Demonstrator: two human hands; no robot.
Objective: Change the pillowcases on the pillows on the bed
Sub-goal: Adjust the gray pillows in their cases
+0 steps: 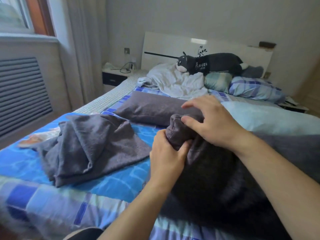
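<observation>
Blue-checked bed [52,201] fills the room. Left hand [167,157] grips a corner of the grey pillowcase [180,134], right hand [210,121] pinches it from above, likely seating a pillow corner. Left of the hands lies a crumpled grey case [90,146]. Plush toy [207,64] bears illegible white characters.

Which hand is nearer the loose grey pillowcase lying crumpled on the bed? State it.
Left. The left hand grips the pillow corner just beside the crumpled pillowcase; the right hand holds that corner from the far side.
</observation>
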